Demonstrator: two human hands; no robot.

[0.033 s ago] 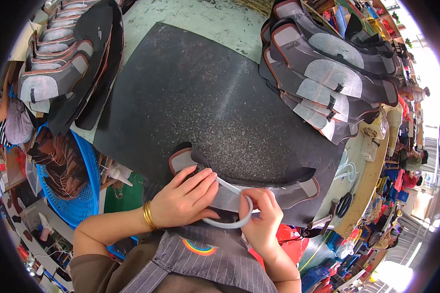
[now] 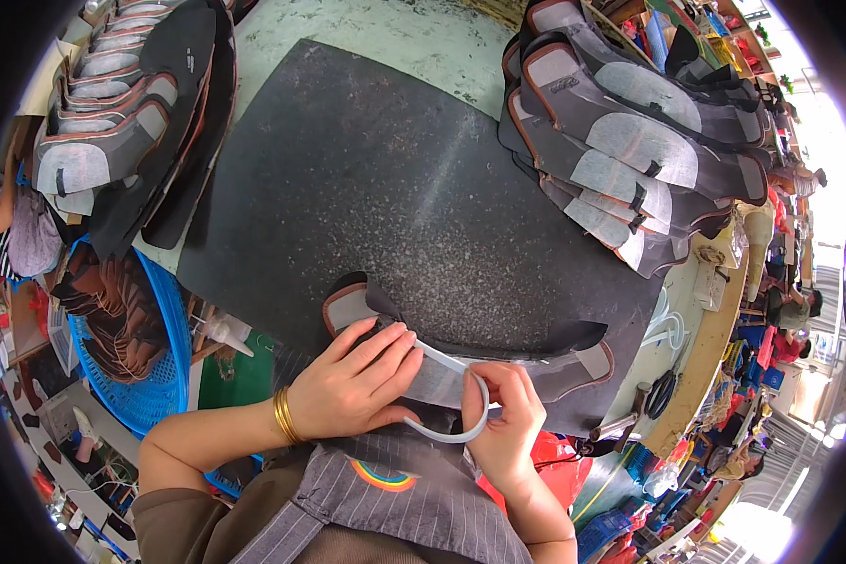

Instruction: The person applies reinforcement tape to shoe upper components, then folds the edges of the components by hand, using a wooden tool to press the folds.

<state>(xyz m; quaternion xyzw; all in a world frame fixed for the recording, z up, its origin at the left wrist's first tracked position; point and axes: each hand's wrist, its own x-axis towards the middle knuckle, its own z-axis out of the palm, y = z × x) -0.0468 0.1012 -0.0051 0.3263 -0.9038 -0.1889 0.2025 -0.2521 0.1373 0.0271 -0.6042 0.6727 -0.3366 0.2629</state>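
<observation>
Left hand (image 2: 357,378) lies flat, fingers over the curved grey piece (image 2: 562,373), as right hand (image 2: 506,414) pinches the pale strip (image 2: 440,356) — best kept untwisted.

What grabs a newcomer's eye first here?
Probably the pale strip looped between the left hand and right hand, lower middle, at a curved grey piece. Next, the big dark speckled mat in the centre, between the upper-left stack and upper-right stack. Then the bright blue basket at left, holding brown pieces.
</observation>
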